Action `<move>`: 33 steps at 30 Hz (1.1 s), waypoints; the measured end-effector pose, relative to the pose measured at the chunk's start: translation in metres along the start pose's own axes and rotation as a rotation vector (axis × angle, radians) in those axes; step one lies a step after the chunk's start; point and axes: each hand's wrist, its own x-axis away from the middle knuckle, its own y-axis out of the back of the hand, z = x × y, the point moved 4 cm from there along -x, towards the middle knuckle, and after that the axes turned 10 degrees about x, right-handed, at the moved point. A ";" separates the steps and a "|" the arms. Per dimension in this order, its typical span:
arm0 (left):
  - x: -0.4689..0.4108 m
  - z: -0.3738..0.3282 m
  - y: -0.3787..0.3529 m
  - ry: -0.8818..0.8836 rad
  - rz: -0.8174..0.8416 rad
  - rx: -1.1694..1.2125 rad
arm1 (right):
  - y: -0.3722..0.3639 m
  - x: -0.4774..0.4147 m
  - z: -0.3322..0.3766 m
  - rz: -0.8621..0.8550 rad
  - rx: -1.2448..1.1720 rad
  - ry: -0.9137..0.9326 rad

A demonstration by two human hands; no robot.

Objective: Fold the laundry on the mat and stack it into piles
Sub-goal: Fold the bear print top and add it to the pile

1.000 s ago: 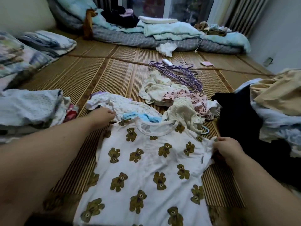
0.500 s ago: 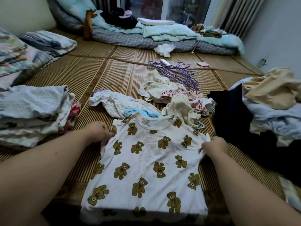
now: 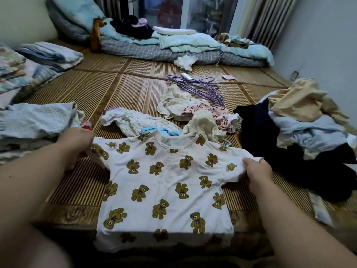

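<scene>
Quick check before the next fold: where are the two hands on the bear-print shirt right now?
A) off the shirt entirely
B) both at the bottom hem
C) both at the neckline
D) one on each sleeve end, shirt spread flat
D: the left hand pinches one sleeve end and the right hand the other, with the bear-print shirt spread face up on the mat.

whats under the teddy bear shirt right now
The bear shirt lies spread on the woven mat, which shows around it. Its collar overlaps a blue garment that sticks out behind it. Whatever else lies under the shirt is covered.
</scene>
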 end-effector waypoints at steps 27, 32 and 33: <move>0.022 -0.020 -0.129 -0.139 0.340 -0.195 | -0.061 0.007 0.031 0.373 0.373 0.294; -0.005 -0.003 -0.130 -0.218 0.345 -0.553 | -0.083 -0.006 0.047 0.492 0.423 0.364; -0.008 -0.003 -0.133 -0.232 0.363 -0.563 | -0.088 -0.007 0.051 0.510 0.486 0.387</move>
